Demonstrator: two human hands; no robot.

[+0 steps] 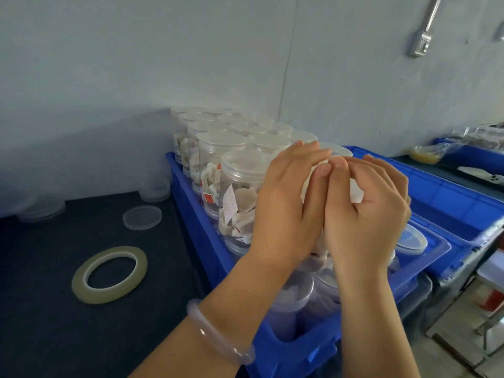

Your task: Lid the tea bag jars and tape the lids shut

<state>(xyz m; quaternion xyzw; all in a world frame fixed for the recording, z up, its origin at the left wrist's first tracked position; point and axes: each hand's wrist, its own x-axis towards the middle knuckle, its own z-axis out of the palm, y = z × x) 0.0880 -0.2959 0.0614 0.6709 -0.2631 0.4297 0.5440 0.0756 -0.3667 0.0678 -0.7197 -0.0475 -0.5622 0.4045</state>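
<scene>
Jar [357, 192] of tea bags stands at the near end of a blue crate [191, 197], almost wholly covered by both hands. The left hand [286, 205] wraps its nine o'clock side and the right hand [365, 214] its three o'clock side, thumbs meeting in front near the top. Each grip is closed around the jar. Whether its lid is seated is hidden under the fingers, and I cannot tell if any tape is on it.

It should be light to handle: thin clear plastic, round and straight-walled, loosely packed with paper tea bags. The wall looks smooth, likely slippery, and would probably flex under a hard squeeze. The firmer place to hold is high up, round the rim where a lid stiffens it, with the other hand steadying the body.

At nine o'clock, just beside it, a neighbouring jar [240, 192] shows a flat clear lid, white bags and a tag with red print. More lidded jars [210, 140] run in rows toward twelve o'clock. On the dark matt counter [54, 323] at eight o'clock lies a tape roll [98, 296], a thin, glossy, yellowish ring. A loose lid [141, 217], a shallow frosted disc, lies at nine o'clock. A pale translucent bangle [219, 332] circles the left wrist.
</scene>
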